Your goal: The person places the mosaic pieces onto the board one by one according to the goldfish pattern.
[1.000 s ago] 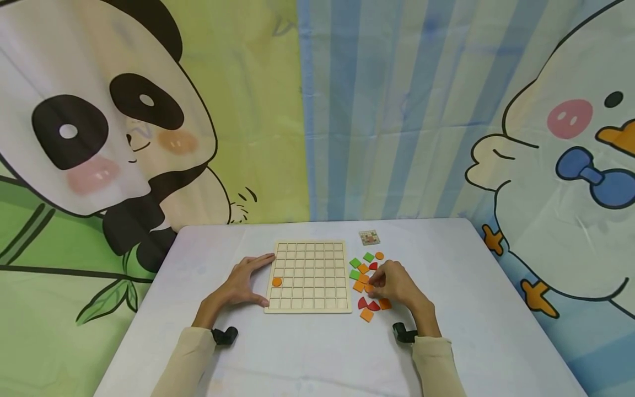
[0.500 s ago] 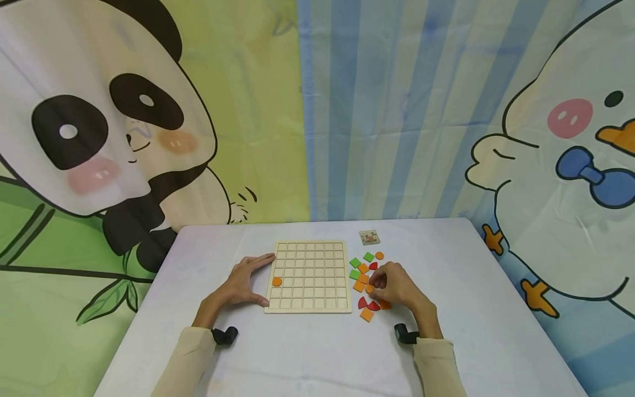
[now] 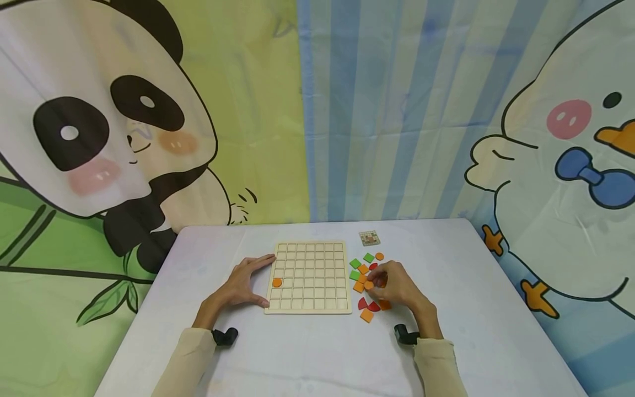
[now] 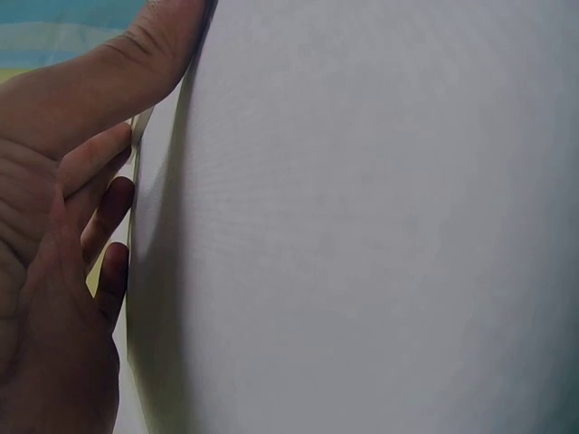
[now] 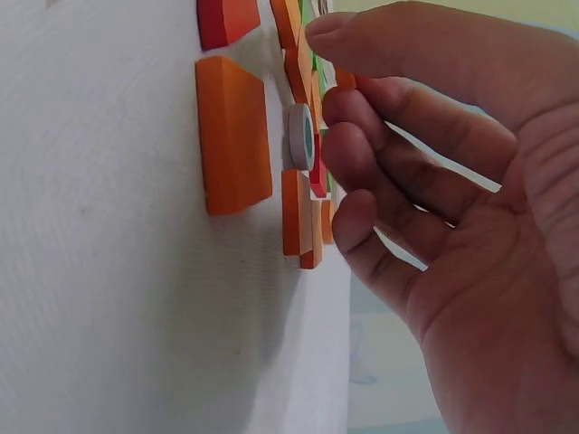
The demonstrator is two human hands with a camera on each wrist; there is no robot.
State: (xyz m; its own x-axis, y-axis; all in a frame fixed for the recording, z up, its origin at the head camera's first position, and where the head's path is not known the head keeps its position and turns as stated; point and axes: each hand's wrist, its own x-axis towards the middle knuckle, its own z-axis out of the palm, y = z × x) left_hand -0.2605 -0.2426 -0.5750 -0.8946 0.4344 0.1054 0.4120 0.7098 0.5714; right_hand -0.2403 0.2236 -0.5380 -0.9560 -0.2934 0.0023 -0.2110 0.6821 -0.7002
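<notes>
A pale wooden grid board (image 3: 310,310) lies flat on the white table, with one orange disc (image 3: 276,282) in a cell near its left edge. Spread along that same edge, my left hand (image 3: 243,282) touches it with fingertips above and thumb near the front corner. My right hand (image 3: 395,284) is over the loose pieces right of the board. Its thumb and index finger pinch another orange disc (image 3: 369,285), partly hidden by the thumb in the right wrist view. The other fingers (image 5: 348,149) are bent and hold nothing.
Around the right hand lie green squares (image 3: 354,263), orange squares (image 3: 366,315) and red quarter-round pieces (image 3: 373,306). Another orange disc (image 3: 379,256) lies behind them. A small patterned card (image 3: 369,237) is at the back. A printed curtain (image 3: 347,110) hangs behind the table.
The right fingertips have shifted slightly, and the orange disc by them has moved a little left and away from the person. The left hand and board have stayed put.
</notes>
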